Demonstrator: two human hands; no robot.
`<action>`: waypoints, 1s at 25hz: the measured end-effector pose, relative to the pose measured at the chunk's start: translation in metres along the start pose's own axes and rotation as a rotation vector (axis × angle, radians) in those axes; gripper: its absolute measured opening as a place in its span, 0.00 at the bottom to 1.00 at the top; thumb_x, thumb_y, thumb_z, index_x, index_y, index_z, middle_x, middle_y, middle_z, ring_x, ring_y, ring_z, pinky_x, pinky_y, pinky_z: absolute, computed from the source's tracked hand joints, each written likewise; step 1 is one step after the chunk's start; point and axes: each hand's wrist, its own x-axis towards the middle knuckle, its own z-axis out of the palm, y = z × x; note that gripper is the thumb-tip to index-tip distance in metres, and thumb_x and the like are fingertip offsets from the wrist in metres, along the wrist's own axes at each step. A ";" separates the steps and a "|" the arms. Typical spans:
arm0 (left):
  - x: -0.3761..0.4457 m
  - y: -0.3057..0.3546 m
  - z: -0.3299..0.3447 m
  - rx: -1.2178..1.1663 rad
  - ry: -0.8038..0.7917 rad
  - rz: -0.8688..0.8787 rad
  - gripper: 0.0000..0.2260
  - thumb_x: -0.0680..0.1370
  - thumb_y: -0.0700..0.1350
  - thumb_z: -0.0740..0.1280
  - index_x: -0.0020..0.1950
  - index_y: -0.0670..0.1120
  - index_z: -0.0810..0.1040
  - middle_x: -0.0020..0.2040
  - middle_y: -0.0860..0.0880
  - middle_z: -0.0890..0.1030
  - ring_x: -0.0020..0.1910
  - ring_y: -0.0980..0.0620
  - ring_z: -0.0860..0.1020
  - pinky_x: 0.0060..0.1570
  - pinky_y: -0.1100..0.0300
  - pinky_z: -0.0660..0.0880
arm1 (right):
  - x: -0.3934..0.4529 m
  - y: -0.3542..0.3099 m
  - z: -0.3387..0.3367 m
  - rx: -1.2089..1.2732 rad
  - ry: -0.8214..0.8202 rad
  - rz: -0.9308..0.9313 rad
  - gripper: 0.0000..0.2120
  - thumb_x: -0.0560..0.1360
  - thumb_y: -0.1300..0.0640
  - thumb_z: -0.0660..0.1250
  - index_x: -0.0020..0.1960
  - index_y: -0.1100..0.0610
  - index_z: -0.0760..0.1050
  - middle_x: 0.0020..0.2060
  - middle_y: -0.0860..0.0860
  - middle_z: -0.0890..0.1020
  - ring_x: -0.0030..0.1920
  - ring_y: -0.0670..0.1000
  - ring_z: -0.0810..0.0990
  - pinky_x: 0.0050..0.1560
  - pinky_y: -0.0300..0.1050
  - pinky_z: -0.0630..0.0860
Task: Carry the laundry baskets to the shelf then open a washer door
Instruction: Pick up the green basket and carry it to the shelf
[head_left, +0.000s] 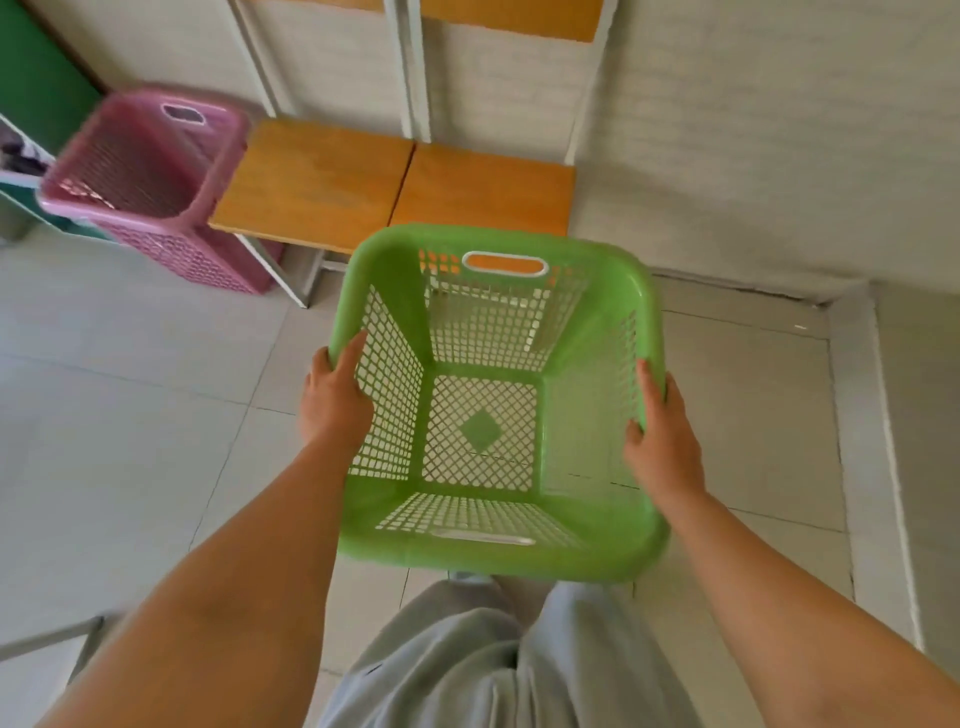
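Fingers (347, 358) gripping upright green basket (597, 322)

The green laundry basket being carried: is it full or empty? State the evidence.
Empty. Through the open top of the green basket, its bare lattice floor and the tiles beneath show; the left hand and right hand grip its side rims.

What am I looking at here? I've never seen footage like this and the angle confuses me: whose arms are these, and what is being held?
There is no machine. The single picture comes from a camera worn on a person's head, looking forward and down, so the arms reaching in from the bottom are the wearer's own. The left hand and right hand grip opposite sides of an empty green basket, carried above the tiled floor. The grey trousers below are the wearer's legs. Ahead stands a low shelf with orange wooden boards, nothing on them. A pink basket sits at its left end, slightly blurred.
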 end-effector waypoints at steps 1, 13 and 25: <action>0.002 -0.017 -0.013 -0.016 0.032 -0.048 0.33 0.74 0.33 0.58 0.73 0.62 0.61 0.70 0.43 0.67 0.63 0.39 0.71 0.56 0.43 0.75 | 0.008 -0.022 0.006 -0.005 -0.017 -0.034 0.38 0.76 0.64 0.62 0.78 0.43 0.47 0.77 0.57 0.55 0.52 0.60 0.79 0.40 0.42 0.71; 0.050 -0.145 -0.118 -0.129 0.295 -0.482 0.37 0.72 0.32 0.59 0.73 0.64 0.61 0.71 0.47 0.67 0.64 0.42 0.72 0.55 0.45 0.77 | 0.130 -0.247 0.073 -0.012 -0.221 -0.469 0.39 0.77 0.66 0.61 0.78 0.42 0.46 0.75 0.57 0.57 0.59 0.59 0.75 0.41 0.43 0.72; 0.153 -0.199 -0.216 -0.034 0.484 -0.597 0.38 0.71 0.32 0.60 0.73 0.63 0.60 0.72 0.47 0.66 0.65 0.41 0.70 0.51 0.42 0.78 | 0.216 -0.422 0.115 0.060 -0.222 -0.611 0.39 0.76 0.66 0.63 0.78 0.45 0.49 0.73 0.58 0.62 0.58 0.60 0.75 0.41 0.41 0.68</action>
